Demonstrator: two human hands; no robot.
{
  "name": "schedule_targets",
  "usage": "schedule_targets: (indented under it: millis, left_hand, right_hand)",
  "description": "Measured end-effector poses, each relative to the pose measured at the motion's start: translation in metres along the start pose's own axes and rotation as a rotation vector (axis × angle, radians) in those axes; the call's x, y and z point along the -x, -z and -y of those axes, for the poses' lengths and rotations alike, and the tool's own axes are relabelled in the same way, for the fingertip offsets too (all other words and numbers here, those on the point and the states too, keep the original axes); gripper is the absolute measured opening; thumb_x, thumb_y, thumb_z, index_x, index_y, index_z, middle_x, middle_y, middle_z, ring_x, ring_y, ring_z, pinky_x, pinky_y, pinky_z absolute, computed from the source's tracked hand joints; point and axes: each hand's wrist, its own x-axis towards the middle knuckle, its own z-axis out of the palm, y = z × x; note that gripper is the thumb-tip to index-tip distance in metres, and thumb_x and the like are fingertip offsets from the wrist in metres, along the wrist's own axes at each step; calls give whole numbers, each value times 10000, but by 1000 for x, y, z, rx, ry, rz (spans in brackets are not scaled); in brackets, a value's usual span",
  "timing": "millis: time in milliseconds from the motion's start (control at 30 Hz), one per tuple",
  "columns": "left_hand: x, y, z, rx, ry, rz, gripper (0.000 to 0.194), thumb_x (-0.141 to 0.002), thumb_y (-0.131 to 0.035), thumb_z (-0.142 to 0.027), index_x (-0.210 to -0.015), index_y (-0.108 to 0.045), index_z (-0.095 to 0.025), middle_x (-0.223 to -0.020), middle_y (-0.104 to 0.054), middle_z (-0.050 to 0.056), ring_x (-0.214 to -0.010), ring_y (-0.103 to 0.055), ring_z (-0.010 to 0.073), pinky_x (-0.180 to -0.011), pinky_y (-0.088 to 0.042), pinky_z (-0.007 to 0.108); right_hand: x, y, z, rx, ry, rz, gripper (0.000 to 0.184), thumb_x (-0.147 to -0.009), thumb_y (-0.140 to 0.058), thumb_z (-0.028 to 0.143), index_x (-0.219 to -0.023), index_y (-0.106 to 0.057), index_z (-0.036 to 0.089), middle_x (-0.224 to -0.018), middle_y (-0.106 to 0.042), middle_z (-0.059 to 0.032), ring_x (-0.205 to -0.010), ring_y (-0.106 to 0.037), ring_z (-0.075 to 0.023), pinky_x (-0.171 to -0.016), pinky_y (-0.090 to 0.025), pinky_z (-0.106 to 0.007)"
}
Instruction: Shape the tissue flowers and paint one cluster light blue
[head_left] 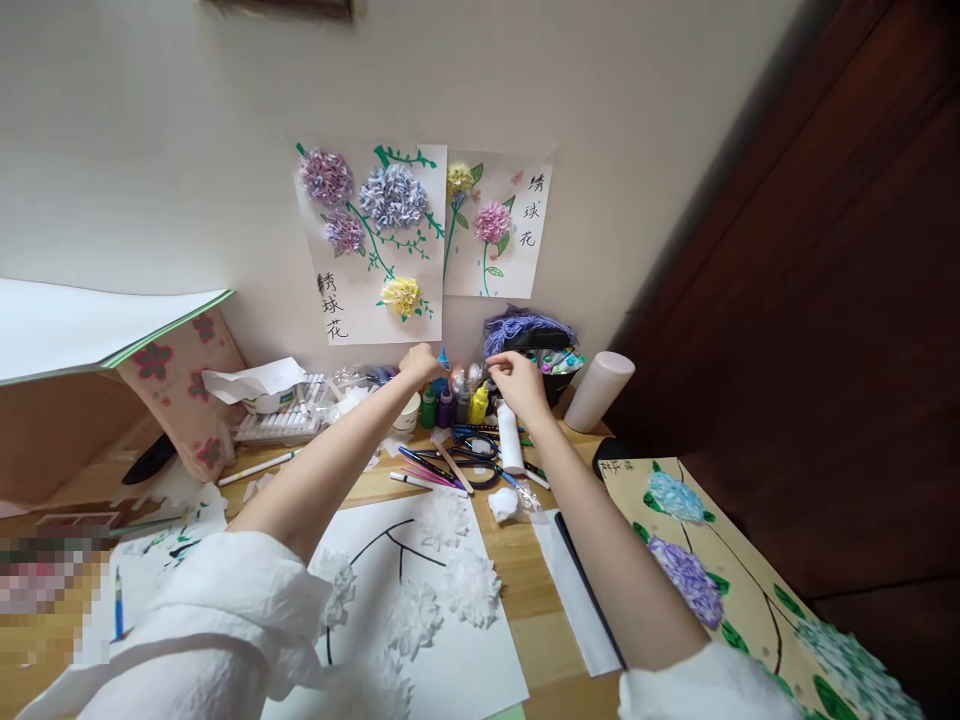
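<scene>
My left hand (421, 366) reaches to the back of the table, its fingers closed around a small blue paint bottle (443, 357) with a pointed nozzle. My right hand (519, 382) is beside the paint bottles with thumb and fingertips pinched together; whatever lies between them is too small to make out. Between my hands stand a green bottle (428, 408), a purple bottle (445, 408) and a yellow bottle (478, 404). Below my arms lies a white sheet (491, 675) with black branch lines and several white paper flower clusters (474, 588).
A white glue bottle (510, 440), scissors (480, 468) and pens lie mid-table. A pink cylinder (600, 392) stands back right; a yellowish flower picture (739, 560) lies at right. Two flower pictures hang on the wall. A marker tray (281, 425) sits at left.
</scene>
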Motion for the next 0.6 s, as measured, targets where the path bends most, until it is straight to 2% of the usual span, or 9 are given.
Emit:
schedule_targets:
  millis: [67, 167, 267, 400, 600]
  left_hand:
    - [-2, 0, -2, -115, 52, 34, 265, -437, -773, -213, -637, -617, -136, -767, -685, 152, -891, -637, 325, -716, -501, 363]
    - [-3, -2, -3, -223, 56, 83, 301, -473, -767, -220, -736, -651, -132, -831, -698, 139, -884, -649, 289, -716, -508, 313]
    - [-7, -6, -2, -296, 28, 135, 367, -465, -776, -207, -808, -672, -131, -845, -706, 121, -844, -661, 262, -694, -512, 272]
    - [-16, -13, 3, -364, 1, 209, 412, -466, -779, -209, -858, -688, -122, -826, -709, 112, -795, -670, 247, -644, -519, 239]
    - [-25, -16, 5, -444, -5, 315, 418, -473, -777, -227, -868, -700, -114, -798, -710, 105, -726, -667, 228, -603, -521, 230]
  right_hand:
    - [-22, -7, 4, 187, 38, 82, 114, -674, -592, 124, -740, -669, 177, -831, -696, -45, -871, -613, -178, -891, -424, -320]
    - [-39, -19, 6, 419, 76, 215, 100, -654, -646, 106, -696, -678, 191, -817, -701, -34, -915, -617, -182, -884, -423, -290]
    - [-46, -28, 5, 593, 91, 331, 88, -751, -633, 216, -824, -659, 175, -916, -675, -37, -938, -605, -173, -868, -449, -333]
    - [-53, -35, 1, 734, 102, 472, 275, -865, -503, 326, -1076, -549, 157, -1100, -578, -68, -955, -578, -168, -822, -492, -381]
    - [-65, -40, -5, 809, 158, 596, 296, -864, -505, 319, -1115, -530, 165, -1135, -557, -74, -973, -570, -177, -821, -495, -381]
